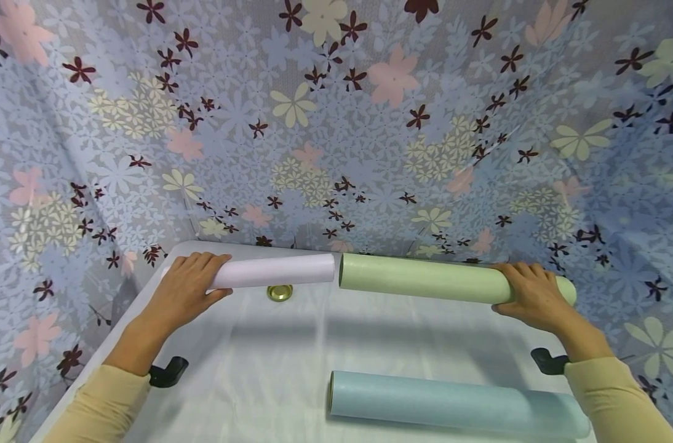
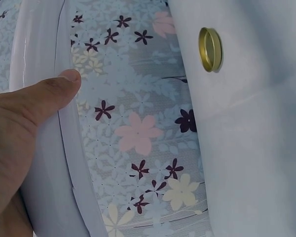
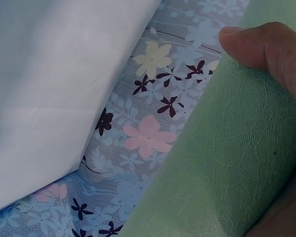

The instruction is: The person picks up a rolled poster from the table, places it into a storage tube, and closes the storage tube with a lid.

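Note:
My left hand (image 1: 189,286) grips a pale lavender paper roll (image 1: 281,271) near its left end, with the thumb lying along the near side. In the left wrist view, a loose paper edge runs lengthwise down this lavender roll (image 2: 44,168). My right hand (image 1: 533,295) holds a light green roll (image 1: 419,277) by its right part, fingers over the top and thumb in front. Its textured surface shows close up on the green roll (image 3: 212,148) in the right wrist view. The two rolls' inner ends face each other across a small gap at the table's far edge.
A light blue roll (image 1: 453,403) lies on the white-covered table (image 1: 259,369) at the near right. Behind the lavender roll sits a small gold round ring (image 1: 280,293) on the table. Flower-patterned fabric (image 1: 336,154) hangs beyond the far edge and at both sides.

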Demonstrator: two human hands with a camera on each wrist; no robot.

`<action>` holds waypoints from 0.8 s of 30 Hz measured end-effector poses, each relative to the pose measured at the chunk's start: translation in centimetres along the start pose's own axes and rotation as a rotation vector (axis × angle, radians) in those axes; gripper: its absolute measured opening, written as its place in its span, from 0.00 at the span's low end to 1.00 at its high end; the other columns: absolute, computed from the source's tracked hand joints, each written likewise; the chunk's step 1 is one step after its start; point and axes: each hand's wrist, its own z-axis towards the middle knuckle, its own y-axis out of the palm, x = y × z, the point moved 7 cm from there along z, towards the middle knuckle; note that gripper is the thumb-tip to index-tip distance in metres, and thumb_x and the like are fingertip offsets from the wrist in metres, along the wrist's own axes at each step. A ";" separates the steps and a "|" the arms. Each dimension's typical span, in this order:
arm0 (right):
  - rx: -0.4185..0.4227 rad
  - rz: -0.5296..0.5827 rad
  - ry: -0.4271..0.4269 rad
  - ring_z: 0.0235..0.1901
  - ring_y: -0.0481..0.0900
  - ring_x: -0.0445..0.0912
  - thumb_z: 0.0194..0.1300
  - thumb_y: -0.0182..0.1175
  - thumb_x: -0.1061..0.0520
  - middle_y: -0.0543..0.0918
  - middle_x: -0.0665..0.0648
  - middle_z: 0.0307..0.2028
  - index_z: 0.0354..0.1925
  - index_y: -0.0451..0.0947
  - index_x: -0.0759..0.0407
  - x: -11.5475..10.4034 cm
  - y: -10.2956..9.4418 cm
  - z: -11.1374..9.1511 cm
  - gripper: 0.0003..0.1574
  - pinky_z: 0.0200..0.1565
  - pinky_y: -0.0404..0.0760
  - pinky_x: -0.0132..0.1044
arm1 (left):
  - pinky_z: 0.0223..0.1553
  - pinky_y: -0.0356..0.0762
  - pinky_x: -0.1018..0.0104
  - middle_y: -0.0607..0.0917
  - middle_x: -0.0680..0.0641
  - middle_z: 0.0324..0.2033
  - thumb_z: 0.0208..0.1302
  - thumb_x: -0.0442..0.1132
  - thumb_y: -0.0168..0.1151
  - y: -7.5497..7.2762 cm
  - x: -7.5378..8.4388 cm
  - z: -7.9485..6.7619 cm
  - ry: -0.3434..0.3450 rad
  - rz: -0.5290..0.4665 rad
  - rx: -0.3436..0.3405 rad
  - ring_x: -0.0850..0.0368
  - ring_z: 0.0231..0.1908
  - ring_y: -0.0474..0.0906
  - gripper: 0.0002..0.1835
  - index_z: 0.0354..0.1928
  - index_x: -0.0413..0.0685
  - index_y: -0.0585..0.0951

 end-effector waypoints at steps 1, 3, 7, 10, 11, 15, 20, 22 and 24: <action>-0.001 0.001 -0.001 0.51 0.63 0.68 0.42 0.74 0.49 0.71 0.70 0.52 0.62 0.62 0.54 0.0 0.0 0.0 0.51 0.48 0.57 0.66 | 0.45 0.70 0.48 0.82 0.43 0.43 0.42 0.47 0.77 0.0 0.0 0.0 0.003 -0.001 0.003 0.44 0.46 0.77 0.37 0.56 0.45 0.74; 0.002 0.001 -0.004 0.51 0.63 0.68 0.42 0.74 0.49 0.71 0.70 0.53 0.62 0.62 0.54 -0.1 0.0 0.0 0.51 0.48 0.57 0.66 | 0.45 0.70 0.48 0.82 0.43 0.43 0.42 0.47 0.77 0.1 0.0 0.1 0.006 -0.002 0.003 0.44 0.46 0.77 0.37 0.56 0.45 0.74; 0.013 0.003 -0.015 0.51 0.63 0.68 0.41 0.75 0.49 0.71 0.70 0.53 0.62 0.63 0.55 -0.2 -0.1 0.0 0.51 0.48 0.57 0.67 | 0.45 0.70 0.48 0.82 0.43 0.44 0.43 0.47 0.76 0.2 0.1 0.1 0.012 0.002 -0.007 0.44 0.46 0.77 0.36 0.56 0.45 0.73; 0.021 0.008 -0.021 0.51 0.63 0.68 0.41 0.75 0.50 0.71 0.70 0.53 0.62 0.63 0.55 -0.3 -0.2 -0.1 0.52 0.48 0.57 0.67 | 0.46 0.70 0.47 0.82 0.42 0.44 0.43 0.47 0.76 0.3 0.2 0.2 0.013 0.006 -0.014 0.43 0.46 0.77 0.36 0.56 0.45 0.73; 0.023 0.009 -0.024 0.51 0.63 0.68 0.41 0.75 0.50 0.71 0.70 0.53 0.62 0.63 0.55 -0.4 -0.2 -0.1 0.52 0.48 0.57 0.67 | 0.46 0.70 0.47 0.82 0.42 0.44 0.43 0.47 0.76 0.3 0.3 0.2 0.013 0.005 -0.014 0.43 0.46 0.77 0.36 0.56 0.45 0.73; 0.026 0.015 -0.031 0.51 0.64 0.68 0.41 0.75 0.50 0.71 0.71 0.53 0.62 0.63 0.55 -0.6 -0.2 -0.1 0.52 0.48 0.57 0.66 | 0.46 0.70 0.47 0.82 0.43 0.44 0.44 0.48 0.76 0.4 0.4 0.3 0.015 -0.003 -0.018 0.43 0.47 0.77 0.36 0.56 0.45 0.73; 0.029 0.016 -0.040 0.50 0.64 0.68 0.41 0.75 0.50 0.71 0.71 0.53 0.62 0.63 0.55 -0.7 -0.3 -0.2 0.52 0.47 0.58 0.66 | 0.47 0.71 0.47 0.81 0.43 0.45 0.44 0.48 0.75 0.6 0.5 0.4 0.018 -0.003 -0.025 0.44 0.47 0.76 0.36 0.57 0.45 0.73; 0.034 0.015 -0.043 0.50 0.65 0.68 0.40 0.75 0.50 0.71 0.70 0.53 0.62 0.63 0.55 -0.7 -0.3 -0.2 0.51 0.47 0.58 0.66 | 0.47 0.71 0.47 0.81 0.43 0.45 0.44 0.48 0.75 0.6 0.6 0.5 0.019 0.002 -0.027 0.44 0.48 0.76 0.37 0.57 0.45 0.73; 0.038 0.015 -0.044 0.50 0.65 0.68 0.40 0.75 0.50 0.71 0.70 0.53 0.62 0.64 0.55 -0.7 -0.4 -0.2 0.51 0.47 0.58 0.66 | 0.48 0.71 0.46 0.81 0.43 0.45 0.44 0.49 0.75 0.6 0.6 0.6 0.018 0.006 -0.033 0.43 0.48 0.76 0.37 0.57 0.45 0.73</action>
